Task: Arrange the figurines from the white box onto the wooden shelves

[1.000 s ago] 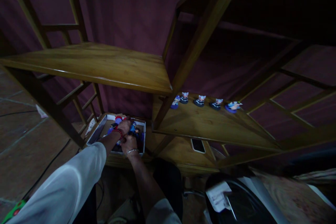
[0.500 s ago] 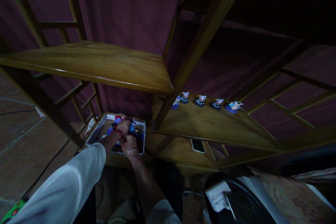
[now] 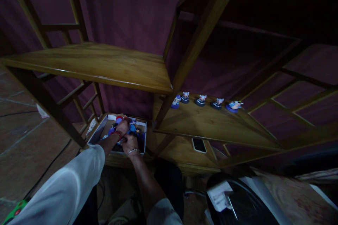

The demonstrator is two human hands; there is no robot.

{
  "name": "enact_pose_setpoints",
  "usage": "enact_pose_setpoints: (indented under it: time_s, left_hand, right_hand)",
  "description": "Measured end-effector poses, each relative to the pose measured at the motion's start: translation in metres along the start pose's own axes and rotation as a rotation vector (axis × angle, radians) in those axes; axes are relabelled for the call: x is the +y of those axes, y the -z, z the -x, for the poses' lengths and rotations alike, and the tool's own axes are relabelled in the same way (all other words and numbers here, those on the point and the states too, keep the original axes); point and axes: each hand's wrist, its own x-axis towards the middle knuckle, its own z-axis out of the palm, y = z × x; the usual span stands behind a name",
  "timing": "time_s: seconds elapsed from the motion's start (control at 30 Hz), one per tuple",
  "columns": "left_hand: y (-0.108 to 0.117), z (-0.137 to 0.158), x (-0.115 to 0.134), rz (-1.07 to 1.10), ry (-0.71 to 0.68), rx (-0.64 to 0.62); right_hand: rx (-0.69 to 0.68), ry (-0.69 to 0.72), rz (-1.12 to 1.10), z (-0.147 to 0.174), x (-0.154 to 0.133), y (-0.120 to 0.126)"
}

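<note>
A shallow white-rimmed box [image 3: 144, 123] holds several small colourful figurines [image 3: 132, 126], some blue, others red or purple. Over its middle, my left hand [image 3: 123, 126], with a red bead bracelet at the wrist, is bent down among the figurines with its fingers curled. My right hand [image 3: 130, 143], wearing a silver bangle, is closed just beside it, near the box's front side. The two hands almost touch. What either hand grips is hidden by the fingers and the dim light.
Figurines on round bases [image 3: 201, 100] stand in a row on the wooden shelf [image 3: 211, 121] to the right. Below lies a phone [image 3: 199, 145]. A higher shelf board [image 3: 100, 65] overhangs behind the box. A black stool-like seat [image 3: 248, 197] with papers is at lower right.
My left hand has shifted slightly down and left, so more of the blue figurine beside it shows. The right hand stays nearly in place.
</note>
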Motion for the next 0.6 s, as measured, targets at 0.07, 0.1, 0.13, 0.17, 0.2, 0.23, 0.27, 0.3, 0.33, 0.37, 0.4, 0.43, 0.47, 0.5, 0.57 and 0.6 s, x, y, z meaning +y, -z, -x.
enact_pose_setpoints:
  time_s: [0.07, 0.1, 0.13, 0.17, 0.2, 0.23, 0.27, 0.3, 0.33, 0.37, 0.4, 0.43, 0.47, 0.5, 0.57, 0.6]
  left_hand:
    - [0.000, 0.001, 0.000, 0.034, 0.001, 0.029]
    - [0.000, 0.001, 0.000, 0.048, 0.002, 0.039]
    - [0.000, 0.001, -0.001, 0.054, 0.005, 0.044]
    - [0.000, 0.002, -0.002, 0.062, 0.009, 0.046]
    - [-0.001, 0.002, -0.003, 0.077, 0.014, 0.049]
    - [-0.001, 0.003, -0.004, 0.097, 0.020, 0.051]
    - [-0.001, 0.003, -0.006, 0.119, 0.027, 0.053]
    - [-0.001, 0.004, -0.007, 0.140, 0.035, 0.056]
    - [-0.002, 0.004, -0.008, 0.155, 0.043, 0.059]
    - [-0.002, 0.005, -0.010, 0.166, 0.049, 0.064]
    - [-0.002, 0.005, -0.011, 0.174, 0.058, 0.066]
    - [-0.002, 0.006, -0.012, 0.185, 0.068, 0.063]
    - [-0.003, 0.006, -0.014, 0.200, 0.079, 0.057]
    - [-0.003, 0.007, -0.015, 0.215, 0.089, 0.050]
    - [-0.003, 0.007, -0.016, 0.236, 0.104, 0.037]
    - [-0.003, 0.008, -0.017, 0.240, 0.106, 0.032]
  right_hand:
    - [0.001, -0.001, -0.005, 0.000, 0.000, 0.000]
    - [0.000, -0.001, -0.010, 0.000, 0.001, -0.001]
    - [-0.002, 0.001, -0.016, 0.000, 0.001, -0.001]
    - [-0.003, 0.003, -0.022, 0.000, 0.001, -0.001]
    - [-0.003, 0.004, -0.027, 0.000, 0.001, -0.001]
    - [0.000, 0.004, -0.033, 0.000, 0.001, -0.001]
    - [0.003, 0.001, -0.037, 0.000, 0.001, -0.002]
    - [0.005, -0.004, -0.040, 0.000, 0.001, -0.002]
    - [0.007, -0.011, -0.042, 0.000, 0.001, -0.002]
    - [0.009, -0.016, -0.044, 0.000, 0.001, -0.002]
    - [0.010, -0.019, -0.047, 0.000, 0.002, -0.002]
    - [0.010, -0.021, -0.049, 0.000, 0.002, -0.002]
    - [0.012, -0.022, -0.051, 0.000, 0.003, -0.003]
    - [0.015, -0.023, -0.053, -0.001, 0.004, -0.003]
    - [0.025, -0.031, -0.054, -0.002, 0.005, -0.005]
    - [0.029, -0.035, -0.054, -0.002, 0.006, -0.005]
